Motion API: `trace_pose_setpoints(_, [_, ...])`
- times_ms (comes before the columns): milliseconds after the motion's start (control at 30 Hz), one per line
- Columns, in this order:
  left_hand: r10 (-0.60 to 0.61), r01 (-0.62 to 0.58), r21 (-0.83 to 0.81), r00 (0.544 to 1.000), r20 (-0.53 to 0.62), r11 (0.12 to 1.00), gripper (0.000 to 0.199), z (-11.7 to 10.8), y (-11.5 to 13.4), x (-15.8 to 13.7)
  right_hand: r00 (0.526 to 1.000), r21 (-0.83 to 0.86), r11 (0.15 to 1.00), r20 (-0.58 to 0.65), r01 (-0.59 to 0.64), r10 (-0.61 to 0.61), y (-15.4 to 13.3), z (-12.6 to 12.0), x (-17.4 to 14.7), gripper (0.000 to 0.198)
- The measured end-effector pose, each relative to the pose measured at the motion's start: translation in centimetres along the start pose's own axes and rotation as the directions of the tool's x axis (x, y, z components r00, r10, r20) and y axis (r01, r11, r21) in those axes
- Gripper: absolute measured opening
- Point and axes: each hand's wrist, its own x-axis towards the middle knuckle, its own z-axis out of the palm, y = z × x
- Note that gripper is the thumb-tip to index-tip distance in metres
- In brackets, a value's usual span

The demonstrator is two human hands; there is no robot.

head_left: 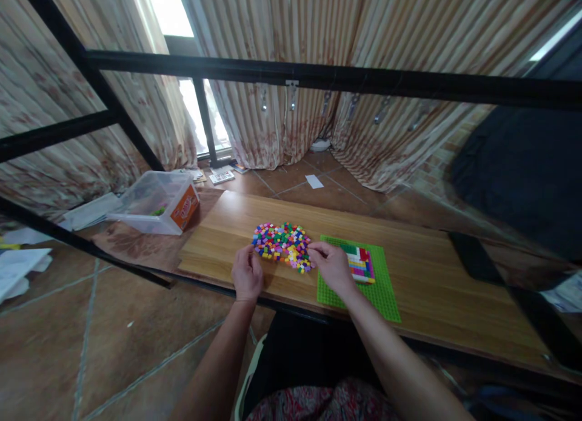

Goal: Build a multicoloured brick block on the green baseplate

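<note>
A heap of small multicoloured toy bricks (279,242) lies on the wooden tabletop. At its left edge rests my left hand (248,274), the fingers curled together; anything inside them is hidden. My right hand (334,268) is at the heap's right edge, thumb and fingertips pinched, and what they hold is too small to make out. Under and beside that hand is a green studded baseplate (386,293). On the baseplate stands a block of built-up bricks (364,266) in rows of white, red, yellow, purple and other colours, partly covered by my right hand.
A clear plastic box (154,205) with an orange label stands left of the wooden board (436,275), some green pieces inside. A black metal bar (291,69) with hanging clips crosses above the far side. Striped curtains (282,124) hang behind. Papers lie on the tiled floor.
</note>
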Motion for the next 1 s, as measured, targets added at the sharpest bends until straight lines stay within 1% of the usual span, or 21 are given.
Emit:
trace_pose_setpoints(67, [-0.003,0.003,0.012,1.0,0.006,1.0,0.026,0.0,0.0,0.1,0.999,0.17,0.985,0.003,-0.035,0.035,-0.1,-0.8,-1.2,0.021])
trace_pose_setpoints(167, [-0.023,0.023,0.04,1.0,0.009,0.999,0.026,0.0,0.0,0.2,0.996,0.31,0.948,-0.038,-0.069,0.085,-0.1,-2.7,-2.8,0.024])
trace_pose_setpoints(233, [-0.03,0.029,0.06,0.999,0.021,0.998,0.027,0.1,-0.1,0.3,0.984,0.338,0.937,-0.112,-0.09,0.135,0.3,-4.7,-3.5,0.027])
trace_pose_setpoints(300, [-0.033,0.031,0.073,0.999,0.031,0.997,0.027,0.1,0.0,0.4,0.962,0.339,0.934,-0.199,-0.109,0.185,1.2,-7.0,-3.7,0.03])
trace_pose_setpoints(400, [-0.039,0.036,0.08,0.999,0.037,0.996,0.026,0.0,0.1,0.5,0.916,0.319,0.94,-0.328,-0.12,0.229,3.1,-10.4,-3.3,0.032])
trace_pose_setpoints(500, [-0.053,0.05,0.09,0.998,0.037,0.995,0.025,-0.1,0.4,0.6,0.863,0.314,0.939,-0.426,-0.139,0.271,5.0,-12.4,-2.2,0.034])
trace_pose_setpoints(567, [-0.066,0.062,0.108,0.997,0.037,0.992,0.026,-0.1,0.5,0.6,0.857,0.326,0.932,-0.423,-0.161,0.296,5.8,-12.8,-1.4,0.036])
trace_pose_setpoints(700, [-0.086,0.079,0.149,0.996,0.039,0.986,0.028,0.0,0.6,0.7,0.891,0.387,0.906,-0.331,-0.172,0.31,6.5,-12.3,0.1,0.036])
trace_pose_setpoints(767, [-0.087,0.08,0.159,0.995,0.039,0.984,0.029,0.0,0.6,0.8,0.899,0.423,0.888,-0.294,-0.181,0.323,6.7,-11.9,0.5,0.035])
trace_pose_setpoints(1000, [-0.078,0.067,0.194,0.996,0.048,0.979,0.031,0.1,0.5,0.9,0.913,0.454,0.858,-0.197,-0.239,0.358,7.4,-11.5,0.8,0.034])
